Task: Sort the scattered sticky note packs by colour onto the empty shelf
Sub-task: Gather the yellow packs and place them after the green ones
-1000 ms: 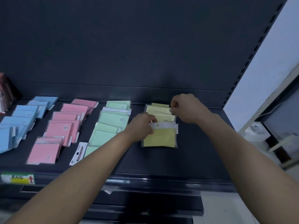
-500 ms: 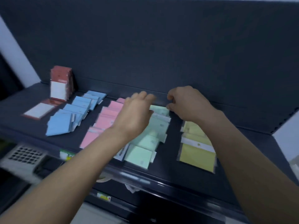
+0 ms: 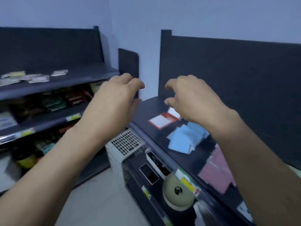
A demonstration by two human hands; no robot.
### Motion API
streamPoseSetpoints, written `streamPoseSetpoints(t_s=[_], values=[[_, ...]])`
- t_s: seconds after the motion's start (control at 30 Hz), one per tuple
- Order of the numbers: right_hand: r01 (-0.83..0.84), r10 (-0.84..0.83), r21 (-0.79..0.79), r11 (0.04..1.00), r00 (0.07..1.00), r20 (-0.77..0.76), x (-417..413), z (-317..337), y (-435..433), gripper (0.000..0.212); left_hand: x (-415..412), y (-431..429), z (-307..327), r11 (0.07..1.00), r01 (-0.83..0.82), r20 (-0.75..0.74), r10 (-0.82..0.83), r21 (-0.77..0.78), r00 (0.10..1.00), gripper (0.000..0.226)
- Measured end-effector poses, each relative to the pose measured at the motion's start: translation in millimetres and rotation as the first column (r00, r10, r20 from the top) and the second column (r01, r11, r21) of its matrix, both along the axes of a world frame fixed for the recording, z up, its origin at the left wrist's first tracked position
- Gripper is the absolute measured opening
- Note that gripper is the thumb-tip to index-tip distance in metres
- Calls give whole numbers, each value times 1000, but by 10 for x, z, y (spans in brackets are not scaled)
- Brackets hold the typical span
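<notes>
Both my hands hang in the air with loosely curled fingers and hold nothing. My left hand [image 3: 117, 93] is in the gap between two dark shelf units. My right hand [image 3: 192, 98] hovers over the left end of the right-hand shelf [image 3: 146, 110]. On that shelf lie blue sticky note packs [image 3: 185, 139] and pink packs [image 3: 218, 173], partly hidden by my right forearm. Several scattered packs [image 3: 26, 77] lie on the top board of the left shelf unit [image 3: 68, 82], a pale yellow one among them.
A red-edged white pad [image 3: 160, 121] lies at the right shelf's left end. Below that shelf are a white grille box [image 3: 125, 142], a dark device [image 3: 151, 170] and a round tape roll [image 3: 177, 191]. The left unit's lower shelves hold dark packaged goods [image 3: 53, 101].
My view has swung left, from the sorted rows to the left shelf unit. Both hands left the yellow and green packs and now hang empty in the air.
</notes>
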State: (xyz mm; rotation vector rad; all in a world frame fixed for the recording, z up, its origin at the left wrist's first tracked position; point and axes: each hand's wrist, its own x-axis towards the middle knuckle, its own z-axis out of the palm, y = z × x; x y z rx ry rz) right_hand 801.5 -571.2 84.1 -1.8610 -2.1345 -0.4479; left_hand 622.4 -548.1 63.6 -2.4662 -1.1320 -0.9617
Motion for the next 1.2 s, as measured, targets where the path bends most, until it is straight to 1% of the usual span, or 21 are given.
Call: streamPoseSetpoints(t_s=[0.13, 0.27, 0.4, 0.6, 0.7, 0.83, 1.03, 1.2], values=[[-183, 184, 41, 982, 983, -16, -901, -13, 555, 28, -863, 176, -4, 984, -178, 13, 179, -10, 984, 27], [-374, 374, 54, 926, 927, -7, -1842, -16, 982, 27, -1694, 231, 5, 931, -364, 48, 365, -23, 930, 26], [-551, 552, 58, 832, 834, 0, -2744, -19, 1253, 28, -2465, 192, -34, 828, -559, 69, 561, -47, 825, 26], [-720, 720, 52, 693, 694, 16, -3843, -103, 1648, 22, -3336, 211, -113, 649, -755, 67, 761, -94, 646, 19], [-778, 779, 59, 626, 627, 6, -4287, -112, 1920, 24, -3674, 396, -114, 579, -810, 62, 815, -93, 576, 16], [-818, 820, 61, 572, 572, -25, -4801, -118, 2434, 23, -4101, 835, -125, 499, -860, 64, 867, -111, 494, 20], [-834, 837, 74, 546, 547, -17, -5468, -17, 3266, 23, -4791, 1688, -30, 423, -883, 78, 906, -203, 416, 25], [-843, 845, 64, 535, 535, -17, -6006, -15, 3754, 21, -5383, 2049, -112, 352, -896, 90, 936, -270, 341, 23]])
